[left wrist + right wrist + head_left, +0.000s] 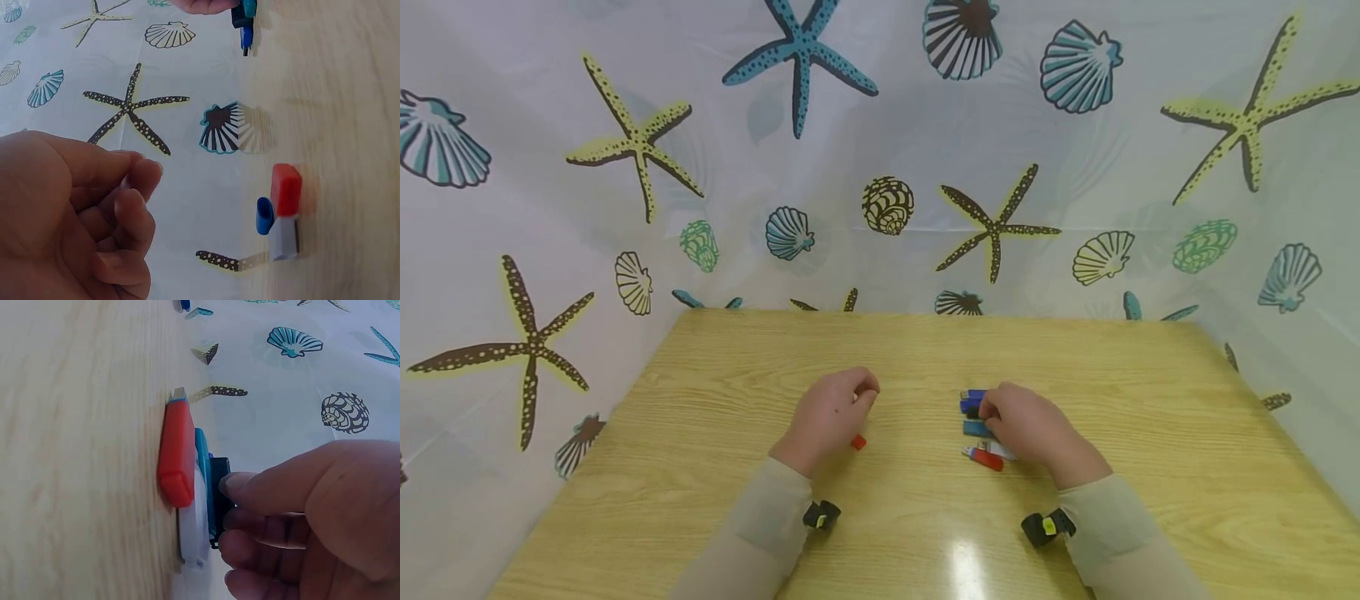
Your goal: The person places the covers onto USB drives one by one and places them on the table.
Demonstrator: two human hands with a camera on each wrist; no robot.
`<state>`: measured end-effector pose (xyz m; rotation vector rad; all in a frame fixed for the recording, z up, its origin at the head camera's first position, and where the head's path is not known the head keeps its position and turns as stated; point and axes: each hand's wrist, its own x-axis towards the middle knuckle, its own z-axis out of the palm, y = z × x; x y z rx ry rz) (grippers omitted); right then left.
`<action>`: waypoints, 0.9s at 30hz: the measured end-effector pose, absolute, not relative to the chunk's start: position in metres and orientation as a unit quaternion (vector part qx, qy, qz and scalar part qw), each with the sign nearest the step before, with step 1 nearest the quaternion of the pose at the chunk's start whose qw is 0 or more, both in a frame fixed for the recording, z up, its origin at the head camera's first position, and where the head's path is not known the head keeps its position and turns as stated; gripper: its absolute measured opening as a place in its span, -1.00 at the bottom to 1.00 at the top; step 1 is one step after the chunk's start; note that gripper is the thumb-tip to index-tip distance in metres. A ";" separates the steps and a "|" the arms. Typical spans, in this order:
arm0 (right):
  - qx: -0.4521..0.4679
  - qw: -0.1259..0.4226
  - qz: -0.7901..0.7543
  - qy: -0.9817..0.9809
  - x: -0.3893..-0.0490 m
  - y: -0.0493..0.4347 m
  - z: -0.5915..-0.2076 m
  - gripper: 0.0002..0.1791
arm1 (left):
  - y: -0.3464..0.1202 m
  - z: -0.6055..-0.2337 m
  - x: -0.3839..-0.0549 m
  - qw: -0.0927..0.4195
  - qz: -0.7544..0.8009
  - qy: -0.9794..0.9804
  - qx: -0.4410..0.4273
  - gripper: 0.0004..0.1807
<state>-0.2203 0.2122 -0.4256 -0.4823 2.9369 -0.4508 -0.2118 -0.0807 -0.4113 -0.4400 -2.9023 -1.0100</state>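
Observation:
My right hand (1026, 421) pinches a black USB stick (219, 503) between thumb and fingers. Close beside it lie a red USB stick (987, 457), a white one (195, 531), a teal one (976, 428) and blue ones (967, 407), in a rough row. My left hand (829, 410) hovers over the table with loosely curled fingers, and no thing shows between them. Near that hand sit a red cap (286, 187), a grey-white cap (284, 239) and a small blue cap (264, 215); in the head view the hand hides most of these.
A wood-grain table (910, 533) lies under both hands. Behind it and along its sides hangs a white curtain (850, 150) printed with starfish and shells. Each wrist wears a black strap (822, 515) with a small camera.

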 end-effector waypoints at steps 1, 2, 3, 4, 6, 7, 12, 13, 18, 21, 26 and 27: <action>-0.161 0.062 -0.147 0.974 -0.220 0.212 -0.426 -0.96 | -0.082 -0.411 -0.212 0.013 -0.318 -0.938 -0.138 -0.87; -0.161 0.059 -0.146 0.974 -0.220 0.212 -0.426 -0.96 | -0.084 -0.411 -0.213 0.008 -0.308 -0.942 -0.134 -0.87; -0.161 0.057 -0.145 0.974 -0.220 0.212 -0.426 -0.96 | -0.086 -0.411 -0.214 0.002 -0.297 -0.946 -0.132 -0.86; -0.159 0.057 -0.145 0.975 -0.220 0.212 -0.426 -0.96 | -0.088 -0.412 -0.215 -0.003 -0.288 -0.949 -0.132 -0.88; -0.157 0.056 -0.145 0.975 -0.220 0.212 -0.425 -0.96 | -0.093 -0.413 -0.217 -0.016 -0.265 -0.955 -0.134 -0.89; -0.157 0.057 -0.146 0.975 -0.220 0.211 -0.424 -0.96 | -0.095 -0.414 -0.218 -0.019 -0.252 -0.958 -0.137 -0.91; -0.158 0.055 -0.145 0.975 -0.219 0.212 -0.421 -0.96 | -0.102 -0.416 -0.218 -0.058 -0.205 -0.966 -0.144 -0.94; -0.158 0.054 -0.146 0.975 -0.218 0.212 -0.420 -0.95 | -0.103 -0.416 -0.217 -0.068 -0.199 -0.967 -0.145 -0.93; -0.157 0.051 -0.152 0.974 -0.217 0.214 -0.417 -0.94 | -0.107 -0.416 -0.211 -0.118 -0.197 -0.964 -0.135 -0.89; -0.156 0.056 -0.154 0.974 -0.217 0.214 -0.415 -0.95 | -0.107 -0.416 -0.210 -0.127 -0.195 -0.963 -0.137 -0.89; -0.153 0.061 -0.151 0.975 -0.217 0.214 -0.414 -0.96 | -0.106 -0.421 -0.211 -0.120 -0.179 -0.965 -0.151 -0.87; -0.153 0.062 -0.151 0.975 -0.217 0.214 -0.414 -0.96 | -0.106 -0.422 -0.212 -0.119 -0.177 -0.965 -0.153 -0.88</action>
